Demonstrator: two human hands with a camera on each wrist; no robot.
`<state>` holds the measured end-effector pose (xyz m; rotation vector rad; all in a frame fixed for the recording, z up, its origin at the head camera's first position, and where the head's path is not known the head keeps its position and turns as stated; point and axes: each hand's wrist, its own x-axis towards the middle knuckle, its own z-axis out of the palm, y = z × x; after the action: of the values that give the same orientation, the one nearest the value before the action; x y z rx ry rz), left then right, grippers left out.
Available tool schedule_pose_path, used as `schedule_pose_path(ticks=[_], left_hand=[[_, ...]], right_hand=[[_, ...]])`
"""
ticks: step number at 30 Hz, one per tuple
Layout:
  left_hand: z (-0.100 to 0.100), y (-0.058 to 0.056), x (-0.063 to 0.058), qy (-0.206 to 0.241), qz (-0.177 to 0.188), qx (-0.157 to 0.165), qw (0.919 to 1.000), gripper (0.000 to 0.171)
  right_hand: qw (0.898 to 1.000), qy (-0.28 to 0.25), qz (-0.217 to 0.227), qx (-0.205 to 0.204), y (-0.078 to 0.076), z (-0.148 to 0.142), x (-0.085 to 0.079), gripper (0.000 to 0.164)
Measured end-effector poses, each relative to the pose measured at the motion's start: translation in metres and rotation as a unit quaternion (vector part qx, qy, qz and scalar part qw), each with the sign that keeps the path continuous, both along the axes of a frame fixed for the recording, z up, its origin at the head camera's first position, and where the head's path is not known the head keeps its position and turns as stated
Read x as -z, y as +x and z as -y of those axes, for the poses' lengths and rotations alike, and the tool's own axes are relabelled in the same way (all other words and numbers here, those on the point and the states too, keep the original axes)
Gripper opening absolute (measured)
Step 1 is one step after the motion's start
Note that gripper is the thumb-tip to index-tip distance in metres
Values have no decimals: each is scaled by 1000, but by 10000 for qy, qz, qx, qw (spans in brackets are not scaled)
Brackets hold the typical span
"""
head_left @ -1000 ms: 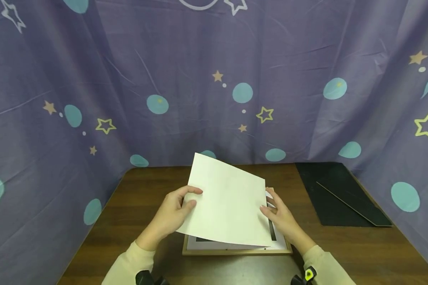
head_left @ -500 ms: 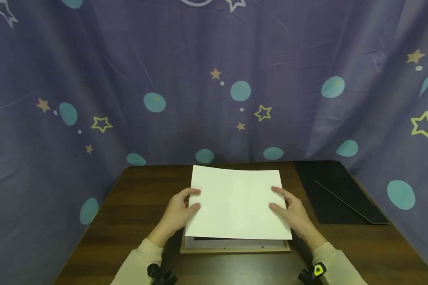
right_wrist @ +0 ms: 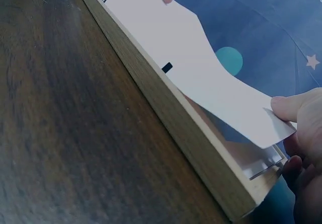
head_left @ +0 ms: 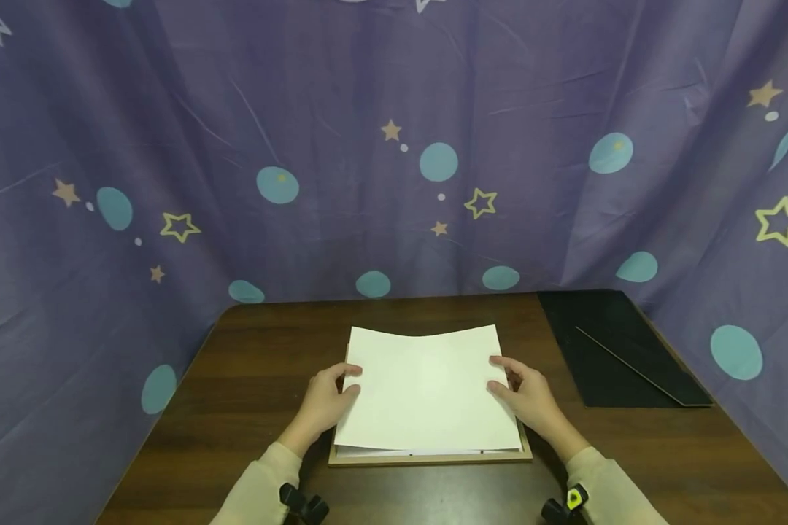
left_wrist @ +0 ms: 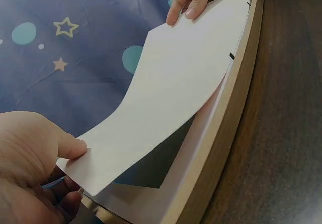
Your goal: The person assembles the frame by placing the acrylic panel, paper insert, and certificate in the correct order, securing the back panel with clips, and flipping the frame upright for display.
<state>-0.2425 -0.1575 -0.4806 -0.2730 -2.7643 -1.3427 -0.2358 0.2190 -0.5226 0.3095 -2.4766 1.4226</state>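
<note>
A blank white sheet of card (head_left: 427, 394) lies over a light wooden picture frame (head_left: 433, 460), its middle sagging and both side edges raised. My left hand (head_left: 325, 401) pinches the left edge, thumb on top and fingers beneath. At the opposite edge my right hand (head_left: 528, 394) pinches it the same way. Under the lifted corner, the left wrist view shows a dark rectangle (left_wrist: 161, 158) on a pale surface inside the frame. Small black tabs (right_wrist: 167, 67) stick out along the frame's inner near side, close against the sheet's edge. Most of the frame's inside is hidden by the sheet.
A black board (head_left: 604, 364) with a thin pale edge line across it lies at the back right of the brown wooden table (head_left: 269, 335). A purple patterned curtain (head_left: 341, 168) hangs behind and along the sides.
The sheet was tilted, then levelled above the frame. It has come down and toward me onto the frame, both hands moving with it; the right hand regripped its right edge.
</note>
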Motion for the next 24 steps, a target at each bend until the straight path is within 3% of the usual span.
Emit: schedule_pose_path(ticks=[5, 16, 24], left_hand=[[1, 0, 6, -180, -28, -113, 9998, 20], [4, 4, 14, -413, 18, -136, 9991, 17], [5, 7, 17, -819, -543, 71, 9951, 26]], right_hand=[[9999, 127, 5, 51, -2, 1, 3, 41], [9973, 541, 448, 195, 2, 1, 2, 40], [9973, 712, 39, 190, 1, 0, 6, 41]])
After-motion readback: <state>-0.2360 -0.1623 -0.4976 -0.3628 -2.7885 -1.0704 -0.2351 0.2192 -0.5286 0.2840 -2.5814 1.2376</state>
